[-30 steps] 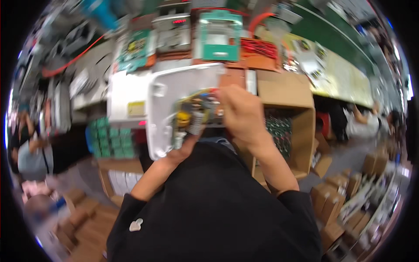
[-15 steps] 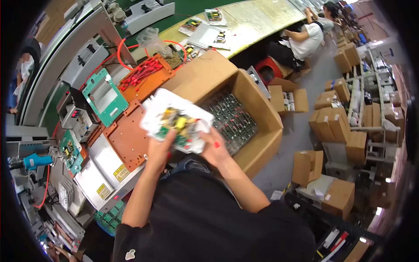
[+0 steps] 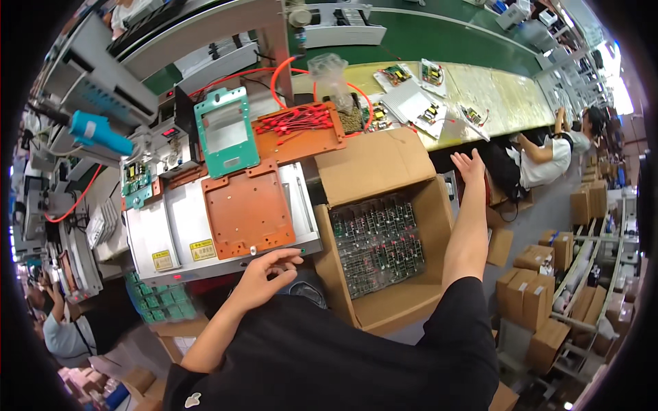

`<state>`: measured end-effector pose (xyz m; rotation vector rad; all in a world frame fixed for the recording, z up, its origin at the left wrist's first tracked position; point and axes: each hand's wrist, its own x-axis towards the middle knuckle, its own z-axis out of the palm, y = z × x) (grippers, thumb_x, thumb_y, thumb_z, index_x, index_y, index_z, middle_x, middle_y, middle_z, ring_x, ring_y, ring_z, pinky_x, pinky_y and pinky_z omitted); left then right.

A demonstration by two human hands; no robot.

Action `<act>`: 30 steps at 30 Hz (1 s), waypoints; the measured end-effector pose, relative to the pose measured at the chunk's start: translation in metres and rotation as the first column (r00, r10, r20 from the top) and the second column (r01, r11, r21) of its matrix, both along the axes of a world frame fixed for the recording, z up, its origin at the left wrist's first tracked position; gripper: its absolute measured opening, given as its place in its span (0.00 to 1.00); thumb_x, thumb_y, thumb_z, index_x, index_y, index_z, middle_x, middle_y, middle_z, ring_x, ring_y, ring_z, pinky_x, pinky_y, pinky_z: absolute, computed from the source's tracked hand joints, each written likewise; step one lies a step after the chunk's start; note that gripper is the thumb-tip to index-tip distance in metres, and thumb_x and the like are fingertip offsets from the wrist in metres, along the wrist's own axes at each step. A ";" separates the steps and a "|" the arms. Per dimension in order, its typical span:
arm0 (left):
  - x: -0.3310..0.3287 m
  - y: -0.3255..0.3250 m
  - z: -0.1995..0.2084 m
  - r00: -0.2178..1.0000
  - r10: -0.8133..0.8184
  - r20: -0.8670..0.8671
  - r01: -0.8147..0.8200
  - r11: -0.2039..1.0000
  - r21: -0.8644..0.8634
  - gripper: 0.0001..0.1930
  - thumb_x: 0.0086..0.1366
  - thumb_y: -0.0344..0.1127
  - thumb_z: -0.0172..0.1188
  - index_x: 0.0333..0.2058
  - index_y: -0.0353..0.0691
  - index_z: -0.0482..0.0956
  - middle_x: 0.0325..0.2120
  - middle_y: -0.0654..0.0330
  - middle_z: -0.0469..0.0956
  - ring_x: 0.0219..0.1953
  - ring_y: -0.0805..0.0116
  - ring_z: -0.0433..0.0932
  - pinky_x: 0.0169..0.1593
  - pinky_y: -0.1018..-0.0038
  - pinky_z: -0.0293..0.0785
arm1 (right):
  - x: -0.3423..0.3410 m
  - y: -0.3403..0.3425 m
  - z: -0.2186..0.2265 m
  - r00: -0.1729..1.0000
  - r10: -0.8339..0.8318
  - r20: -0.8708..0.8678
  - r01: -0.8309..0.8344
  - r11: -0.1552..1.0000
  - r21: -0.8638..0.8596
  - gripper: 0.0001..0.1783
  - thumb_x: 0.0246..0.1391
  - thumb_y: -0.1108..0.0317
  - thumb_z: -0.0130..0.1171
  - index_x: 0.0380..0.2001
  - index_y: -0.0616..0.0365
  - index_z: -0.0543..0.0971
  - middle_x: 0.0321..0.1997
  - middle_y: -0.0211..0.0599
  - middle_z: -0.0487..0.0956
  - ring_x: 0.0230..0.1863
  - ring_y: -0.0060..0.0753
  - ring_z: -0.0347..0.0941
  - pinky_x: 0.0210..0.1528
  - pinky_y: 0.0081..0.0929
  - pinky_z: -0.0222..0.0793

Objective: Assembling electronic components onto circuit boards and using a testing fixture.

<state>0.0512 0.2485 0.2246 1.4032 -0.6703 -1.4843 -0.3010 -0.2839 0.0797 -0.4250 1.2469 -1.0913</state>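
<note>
My left hand [image 3: 267, 279] hovers empty at the front edge of the white metal machine bed [image 3: 159, 229], thumb apart from loosely bent fingers. Just beyond it lies an orange-brown fixture plate [image 3: 248, 212], with a green frame [image 3: 232, 161] standing behind. My right hand [image 3: 469, 166] reaches out over the far right side of the open cardboard box [image 3: 375, 168], fingers spread, holding nothing. Rows of small circuit boards [image 3: 377, 246] in clear plastic fill the box. Beyond my right hand, a circuit board [image 3: 473, 115] with a white part lies near the yellow table's edge.
More circuit boards on white casings [image 3: 396, 74] lie on the yellow-covered table [image 3: 507, 85]. Red-tipped wires [image 3: 295, 120] rest on an orange tray. An orange hose [image 3: 275, 85] loops behind. A seated person [image 3: 545, 161] works at right; stacked cartons [image 3: 528, 294] stand beyond.
Both hands held a white casing with a circuit board; they are now empty and apart. My right hand stretched toward the table, my left stayed near the machine. The view swung right.
</note>
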 end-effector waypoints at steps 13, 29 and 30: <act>0.181 0.163 0.004 0.329 0.814 0.479 -0.735 0.539 -0.411 0.09 0.65 0.27 0.62 0.42 0.31 0.82 0.32 0.60 0.83 0.34 0.76 0.79 0.39 0.78 0.76 | -0.029 0.093 -0.064 0.965 0.238 -0.112 -0.259 0.932 -0.253 0.14 0.64 0.67 0.53 0.51 0.57 0.76 0.30 0.25 0.70 0.28 0.21 0.66 0.32 0.21 0.67; 0.556 0.399 -0.119 -0.323 0.049 0.945 -0.281 0.949 -0.145 0.15 0.54 0.25 0.56 0.42 0.35 0.77 0.39 0.47 0.77 0.42 0.44 0.76 0.43 0.53 0.74 | 0.030 0.425 0.040 0.779 0.095 -0.620 -0.167 0.984 -0.060 0.15 0.65 0.66 0.51 0.51 0.57 0.79 0.23 0.20 0.68 0.20 0.14 0.58 0.20 0.16 0.54; 0.572 0.407 -0.109 -0.343 0.015 0.939 -0.292 0.949 -0.122 0.15 0.53 0.24 0.56 0.42 0.34 0.77 0.40 0.46 0.77 0.43 0.42 0.76 0.45 0.53 0.73 | 0.033 0.435 0.035 0.777 0.066 -0.626 -0.128 0.990 -0.055 0.14 0.65 0.67 0.51 0.50 0.55 0.79 0.24 0.22 0.70 0.20 0.15 0.60 0.19 0.16 0.57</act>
